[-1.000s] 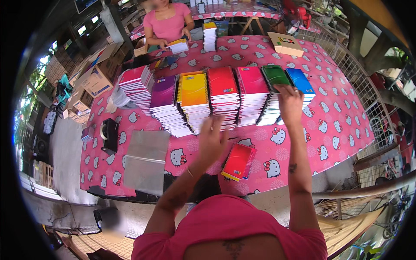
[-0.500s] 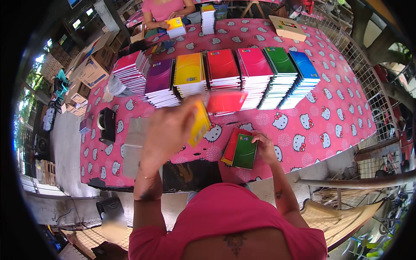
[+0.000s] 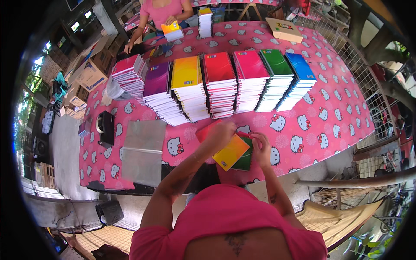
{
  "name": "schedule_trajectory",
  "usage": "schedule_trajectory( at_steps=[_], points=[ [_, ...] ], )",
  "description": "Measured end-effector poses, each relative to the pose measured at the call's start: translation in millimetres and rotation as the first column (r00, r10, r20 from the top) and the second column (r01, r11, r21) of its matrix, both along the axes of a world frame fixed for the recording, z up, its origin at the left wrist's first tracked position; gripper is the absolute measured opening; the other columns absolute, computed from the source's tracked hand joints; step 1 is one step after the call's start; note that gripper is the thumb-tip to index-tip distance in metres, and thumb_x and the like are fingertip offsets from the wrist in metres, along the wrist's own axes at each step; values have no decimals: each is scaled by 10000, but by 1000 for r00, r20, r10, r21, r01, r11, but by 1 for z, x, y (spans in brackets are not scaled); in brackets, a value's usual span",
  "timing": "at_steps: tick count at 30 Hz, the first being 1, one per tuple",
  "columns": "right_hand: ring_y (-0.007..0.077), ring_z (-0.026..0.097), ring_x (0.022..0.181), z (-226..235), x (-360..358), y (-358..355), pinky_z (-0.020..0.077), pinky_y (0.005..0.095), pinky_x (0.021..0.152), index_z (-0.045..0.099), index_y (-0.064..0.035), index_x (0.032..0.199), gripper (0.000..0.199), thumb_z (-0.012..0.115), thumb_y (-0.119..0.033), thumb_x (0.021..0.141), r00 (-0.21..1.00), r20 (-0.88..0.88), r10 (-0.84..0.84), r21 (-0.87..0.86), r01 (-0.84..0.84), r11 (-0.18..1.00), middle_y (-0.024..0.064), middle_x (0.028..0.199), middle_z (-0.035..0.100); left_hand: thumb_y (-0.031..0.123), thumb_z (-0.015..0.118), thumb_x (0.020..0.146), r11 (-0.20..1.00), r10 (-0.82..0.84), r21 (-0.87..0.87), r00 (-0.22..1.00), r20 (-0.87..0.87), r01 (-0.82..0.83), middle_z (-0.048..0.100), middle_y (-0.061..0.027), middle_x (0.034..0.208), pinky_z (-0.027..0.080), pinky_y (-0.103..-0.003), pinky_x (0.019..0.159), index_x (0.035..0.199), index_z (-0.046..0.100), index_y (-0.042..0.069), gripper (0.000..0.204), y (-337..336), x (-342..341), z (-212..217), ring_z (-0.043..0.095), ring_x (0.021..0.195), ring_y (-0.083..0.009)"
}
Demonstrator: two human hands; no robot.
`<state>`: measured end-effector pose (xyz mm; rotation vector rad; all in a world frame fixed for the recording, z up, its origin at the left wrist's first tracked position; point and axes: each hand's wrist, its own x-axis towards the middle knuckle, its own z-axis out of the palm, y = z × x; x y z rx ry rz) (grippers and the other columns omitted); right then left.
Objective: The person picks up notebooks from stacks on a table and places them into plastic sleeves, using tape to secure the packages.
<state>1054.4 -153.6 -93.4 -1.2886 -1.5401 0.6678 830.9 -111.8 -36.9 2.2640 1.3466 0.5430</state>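
My left hand (image 3: 222,133) is closed on a yellow spiral notebook (image 3: 232,151) and a red notebook (image 3: 205,131) that sticks out behind it. The yellow notebook lies partly over a green notebook (image 3: 245,161) near the table's front edge. Around the green notebook's right upper edge, my right hand (image 3: 261,149) is closed, and other notebooks beneath it are mostly hidden. Beyond my hands stands a row of tall notebook stacks: pink, purple (image 3: 157,80), yellow (image 3: 185,71), red (image 3: 219,67), another pink (image 3: 250,65), green (image 3: 276,63) and blue (image 3: 300,67).
A black tape dispenser (image 3: 105,129) and clear plastic sheets (image 3: 143,149) are at the left on the pink patterned tablecloth (image 3: 303,145). Across the table, a person (image 3: 162,13) touches a small notebook stack (image 3: 172,32). A brown cardboard piece (image 3: 284,29) lies far right.
My left hand has come back from the stacks toward my right hand, bringing the yellow and red notebooks over the green one. The person across has stretched one arm to the left.
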Motion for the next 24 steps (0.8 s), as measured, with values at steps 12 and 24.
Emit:
schedule_trajectory(
  at_steps=[12,24],
  points=[
    [263,489,1316,174,88,147,350,492,1082,570,-181,1349,562,611,-13,814,607,595,-526,455,285,844,39,1405,555,206,781,826,915,398,44,913,87,-402,606,-142,1096,526,-415,763,1211,554,35,478,-25,-58,49,645,924,-306],
    [183,690,903,221,91,86,585,322,874,635,50,1082,152,617,-17,946,736,-677,-13,327,317,890,81,936,692,399,680,892,582,722,686,666,-188,-437,654,-159,1045,510,-492,858,1234,656,113,446,74,-89,171,631,975,-339]
  ],
)
